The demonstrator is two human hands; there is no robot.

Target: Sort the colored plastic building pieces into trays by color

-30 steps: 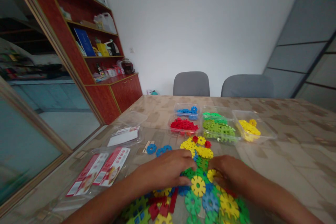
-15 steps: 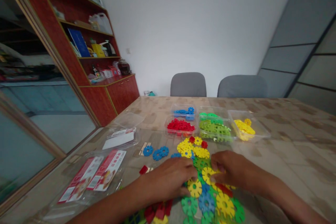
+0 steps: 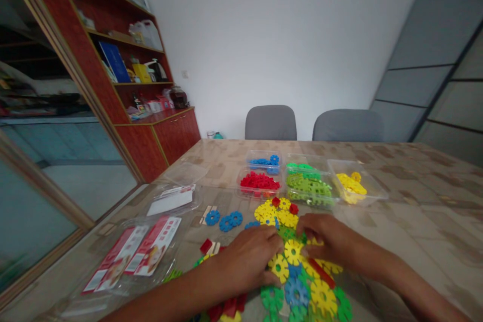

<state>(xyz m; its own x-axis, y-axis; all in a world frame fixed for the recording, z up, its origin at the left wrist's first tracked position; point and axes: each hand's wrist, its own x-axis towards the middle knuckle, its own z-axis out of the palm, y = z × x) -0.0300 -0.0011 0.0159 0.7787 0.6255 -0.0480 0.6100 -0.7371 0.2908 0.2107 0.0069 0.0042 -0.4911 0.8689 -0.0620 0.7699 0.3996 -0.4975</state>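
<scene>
In the head view, snowflake-shaped plastic discs lie joined and layered in a colourful build [image 3: 296, 289]. My left hand [image 3: 256, 254] rests at its left side, fingers curled and thumb below, gripping the rim of a yellow snowflake disc [image 3: 279, 267]. From the right, my right hand [image 3: 324, 236] bends over the build, its thumb at the edge of a second yellow disc [image 3: 293, 251]. Its fingertips are partly hidden beside green pieces [image 3: 287, 233]. A red strip [image 3: 321, 272] slants below my right hand. Yellow discs with red pieces [image 3: 275, 214] form the far end.
Clear tubs hold blue discs [image 3: 264, 162], red pieces [image 3: 259, 181], green pieces [image 3: 309, 187] and yellow discs [image 3: 350, 186]. Loose blue discs [image 3: 226, 222] lie left of the build. Open plastic packaging with labels [image 3: 153, 246] covers the table's left side. Red pieces [image 3: 228, 308] sit under my left forearm.
My right hand has shifted slightly left, and the yellow disc at its thumb has moved left towards my left hand. My left hand stays nearly in place.
</scene>
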